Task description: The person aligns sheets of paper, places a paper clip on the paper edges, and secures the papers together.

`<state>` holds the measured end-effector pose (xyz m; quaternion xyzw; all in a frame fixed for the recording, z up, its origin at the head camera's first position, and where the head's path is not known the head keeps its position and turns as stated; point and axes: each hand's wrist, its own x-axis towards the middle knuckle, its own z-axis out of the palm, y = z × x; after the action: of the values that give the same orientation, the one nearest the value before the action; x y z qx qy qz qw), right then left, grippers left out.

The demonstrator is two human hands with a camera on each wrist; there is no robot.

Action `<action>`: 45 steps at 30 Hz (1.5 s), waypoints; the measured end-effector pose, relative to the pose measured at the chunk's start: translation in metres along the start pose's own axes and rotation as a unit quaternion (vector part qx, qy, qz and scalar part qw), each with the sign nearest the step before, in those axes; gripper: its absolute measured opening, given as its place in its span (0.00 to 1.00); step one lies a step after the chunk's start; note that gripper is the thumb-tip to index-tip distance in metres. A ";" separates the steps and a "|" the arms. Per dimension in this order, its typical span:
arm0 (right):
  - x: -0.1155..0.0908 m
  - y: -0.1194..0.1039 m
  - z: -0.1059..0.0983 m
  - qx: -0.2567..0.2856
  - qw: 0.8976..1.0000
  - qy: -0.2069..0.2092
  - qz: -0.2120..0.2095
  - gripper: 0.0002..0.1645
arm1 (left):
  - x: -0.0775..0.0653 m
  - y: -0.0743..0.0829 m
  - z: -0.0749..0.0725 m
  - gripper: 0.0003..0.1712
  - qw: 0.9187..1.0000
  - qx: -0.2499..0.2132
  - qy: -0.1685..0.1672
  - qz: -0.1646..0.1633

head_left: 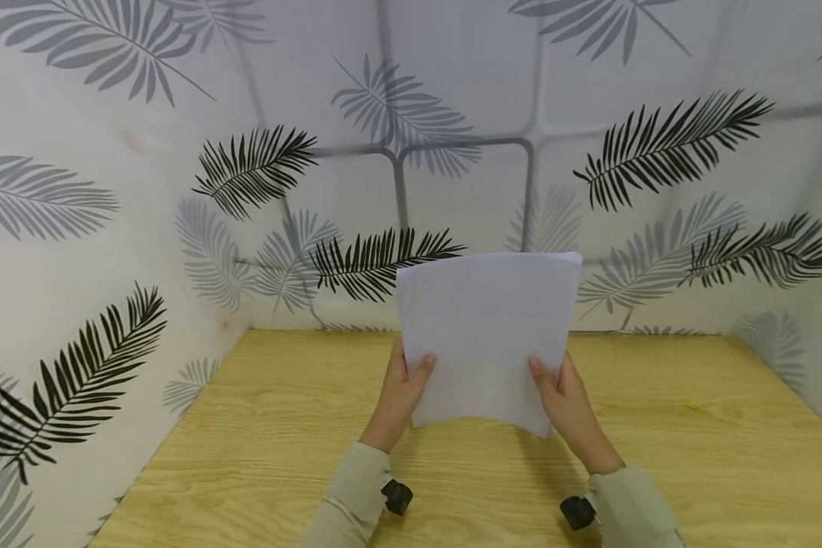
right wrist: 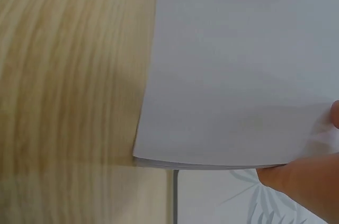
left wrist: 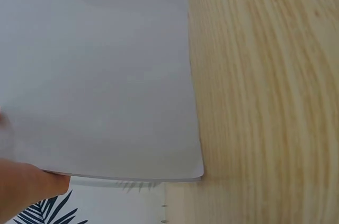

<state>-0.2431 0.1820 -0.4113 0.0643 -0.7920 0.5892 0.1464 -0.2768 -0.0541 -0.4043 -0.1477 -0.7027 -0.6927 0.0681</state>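
A stack of white paper sheets point(head_left: 486, 335) is held up above the wooden table, its blank face toward me and its lower edge bowed. My left hand point(head_left: 400, 388) grips the left side, thumb on the front and fingers behind. On the right side my right hand point(head_left: 570, 399) holds it the same way. In the left wrist view the paper point(left wrist: 100, 75) fills much of the frame, with part of my left hand point(left wrist: 32, 187) at its edge. The right wrist view shows layered edges on the stack point(right wrist: 233, 86) beside my right hand point(right wrist: 302, 181). Fingers behind the paper are mostly hidden.
The wood-grain table point(head_left: 260, 449) spreads beneath both hands. A small thin yellow item point(head_left: 695, 406) lies on its right part. Behind and at the sides hang white coverings point(head_left: 452, 198) printed with grey and black leaves. Black wrist devices point(head_left: 397, 497) sit at both sleeves.
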 end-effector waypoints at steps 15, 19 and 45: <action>0.006 0.001 -0.016 -0.007 0.999 -0.030 -0.039 0.26 | 0.002 0.006 -0.011 0.26 0.999 0.008 -0.030 0.011; 0.012 -0.012 -0.027 -0.011 0.997 -0.036 -0.068 0.25 | 0.007 0.016 -0.020 0.24 0.997 -0.004 -0.060 0.050; 0.034 -0.054 -0.025 0.094 0.987 0.027 -0.129 0.13 | 0.027 0.058 -0.015 0.24 0.985 -0.023 -0.040 0.165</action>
<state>-0.2567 0.1918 -0.3455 0.1632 -0.7142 0.6386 0.2356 -0.2862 -0.0665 -0.3408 -0.2907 -0.6546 -0.6814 0.1504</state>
